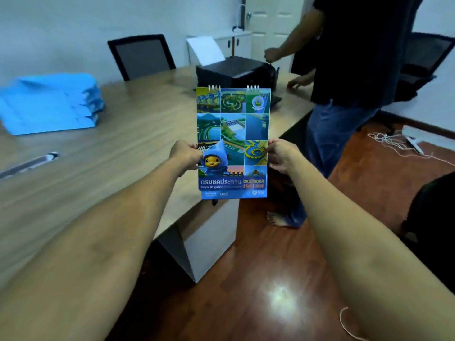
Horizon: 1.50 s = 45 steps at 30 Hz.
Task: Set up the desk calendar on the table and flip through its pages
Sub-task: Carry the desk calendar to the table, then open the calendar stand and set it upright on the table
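desk calendar [232, 143], spiral-bound, cover facing camera, upright above table [98, 156] edge; pinched at side edges by left hand [186, 155] and right hand [280, 155].

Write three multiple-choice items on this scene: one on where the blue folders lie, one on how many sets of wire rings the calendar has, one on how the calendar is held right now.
1. Where is the stack of blue folders?
A. On the floor
B. On the table, far left
C. On the chair

2. How many sets of wire rings show at the top of the desk calendar?
A. One
B. Two
C. Four

3. How is the calendar held?
A. Lying flat on the table
B. Standing open on the printer
C. Held upright in the air by both hands

Answers:
1. B, the folders rest on the wooden tabletop at the left of the view.
2. B, one ring set sits near each top corner.
3. C, the left hand and right hand pinch its side edges, cover facing the camera.
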### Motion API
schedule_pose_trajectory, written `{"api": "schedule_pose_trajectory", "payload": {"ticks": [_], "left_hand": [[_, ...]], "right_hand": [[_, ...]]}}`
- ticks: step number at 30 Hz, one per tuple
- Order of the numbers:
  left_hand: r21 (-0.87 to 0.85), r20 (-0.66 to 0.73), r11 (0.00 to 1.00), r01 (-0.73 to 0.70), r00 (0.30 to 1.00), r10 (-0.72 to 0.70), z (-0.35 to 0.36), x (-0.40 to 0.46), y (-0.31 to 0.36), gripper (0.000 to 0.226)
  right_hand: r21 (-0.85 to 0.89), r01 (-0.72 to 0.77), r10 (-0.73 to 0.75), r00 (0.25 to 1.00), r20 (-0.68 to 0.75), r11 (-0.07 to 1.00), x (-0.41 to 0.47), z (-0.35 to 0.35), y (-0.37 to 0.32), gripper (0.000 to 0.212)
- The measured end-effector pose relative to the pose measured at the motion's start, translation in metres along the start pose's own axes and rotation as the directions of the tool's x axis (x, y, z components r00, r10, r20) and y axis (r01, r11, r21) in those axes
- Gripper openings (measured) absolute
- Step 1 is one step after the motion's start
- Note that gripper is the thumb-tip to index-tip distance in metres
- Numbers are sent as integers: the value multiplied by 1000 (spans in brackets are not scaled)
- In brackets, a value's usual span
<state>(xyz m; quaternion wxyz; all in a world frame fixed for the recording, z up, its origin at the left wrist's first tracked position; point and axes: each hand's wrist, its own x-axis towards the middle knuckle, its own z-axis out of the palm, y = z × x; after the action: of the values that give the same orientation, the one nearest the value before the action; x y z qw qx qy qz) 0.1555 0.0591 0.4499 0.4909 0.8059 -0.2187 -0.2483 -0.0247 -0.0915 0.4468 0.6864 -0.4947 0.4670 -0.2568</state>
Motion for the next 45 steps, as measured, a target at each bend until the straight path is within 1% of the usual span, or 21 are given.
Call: {"api": "schedule_pose_trajectory", "payload": {"ticks": [1,4,7,9,12,15,17,20,21,24,31,33,38,42,45], "left_hand": [[-6,-49,1000,4,999,-4,-20,3,-4,23],[6,-178,1000,12,984,-11,-80,6,-20,12],[55,-288,998,36,957,-19,-146,9,-48,11],[119,-364,991,56,931,-9,-194,11,-75,8],[213,-449,969,127,893,-19,-259,4,-112,7],[261,-537,945,196,843,-27,-312,-27,-136,5],[263,-591,937,231,806,-33,-337,-49,-148,12],[221,-671,932,287,738,-68,-369,-76,-170,34],[205,-694,931,303,716,-81,-377,-82,-178,33],[174,-739,916,362,662,-122,-394,-97,-199,17],[121,-794,904,411,586,-160,-398,-104,-233,14],[124,-794,905,407,587,-155,-394,-99,-237,14],[136,-758,905,404,631,-167,-374,-81,-242,18],[97,-773,903,419,603,-196,-363,-69,-243,19],[71,-762,901,427,606,-227,-366,-66,-242,20]], "right_hand": [[-7,6,-6,999,36,1000,1,22,-4,29],[-32,29,-24,989,146,999,0,88,-8,33],[-46,43,-30,967,254,998,-3,161,-1,35],[-59,40,-19,946,325,997,-9,214,7,34],[-84,34,3,912,409,996,-23,289,22,31],[-132,38,31,873,486,990,-45,359,41,28],[-133,36,42,841,540,991,-60,396,54,29],[-135,29,60,787,614,990,-83,446,74,32],[-145,28,71,769,635,989,-89,461,81,33],[-178,42,93,726,682,983,-100,499,96,33],[-264,91,146,641,753,960,-93,559,112,33],[-268,94,150,631,761,959,-86,568,114,33],[-311,134,167,615,771,941,-63,582,116,36],[-318,126,180,607,774,940,-53,588,119,36],[-311,137,171,599,782,941,-49,591,120,29]]}}
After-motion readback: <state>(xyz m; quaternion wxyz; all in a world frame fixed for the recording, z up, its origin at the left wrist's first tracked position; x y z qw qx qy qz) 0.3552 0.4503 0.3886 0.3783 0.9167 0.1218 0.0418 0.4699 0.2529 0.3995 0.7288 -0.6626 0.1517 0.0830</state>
